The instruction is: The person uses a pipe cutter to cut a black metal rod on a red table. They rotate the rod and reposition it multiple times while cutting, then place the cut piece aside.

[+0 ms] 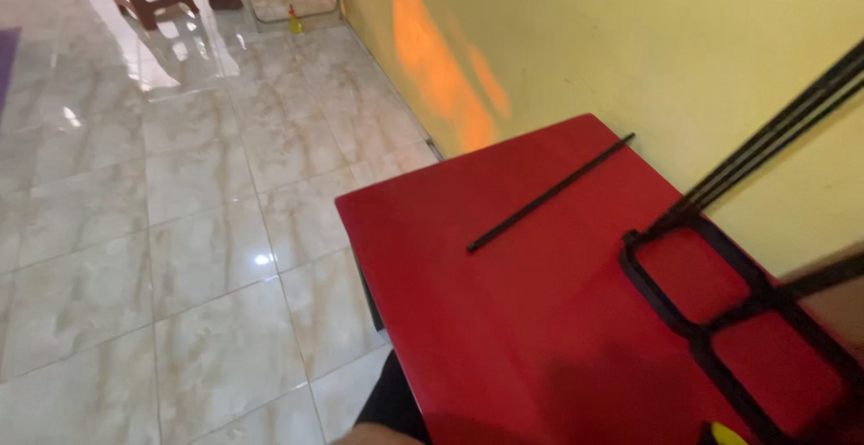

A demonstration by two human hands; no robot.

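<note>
So the main thing here is a black rigid frame of flat bars with rectangular openings (720, 310), lying on a glossy red rectangular tabletop (504, 319) down at about 4 o'clock in the view, with a bundle of thin black rods (774, 121) running off it up toward 2 o'clock against the pale yellow wall (630, 40). A single loose thin black rod (549, 193) lies flat on the red surface around the centre, angled from 8 o'clock up to 2 o'clock, well apart from the frame. At the right edge, about 3 to 4 o'clock, there's a blurred hand (841, 305) right by the frame's outer bars — which hand it is I can't tell, and it's too smeared to say if the fingers are wrapped around a bar or just resting near it. No other hand shows. My guess on handling: the frame looks stiff and fairly light, probably plastic or thin metal, and smooth, so it'd slide easily on that shiny top — best grabbed at a thick cross bar near the middle, not by the long skinny rods, which look like they'd flex or bend. A small yellow object (727, 433) peeks in at 5 o'clock, and the marbled cream tile floor (162, 229) fills the left side.
</note>
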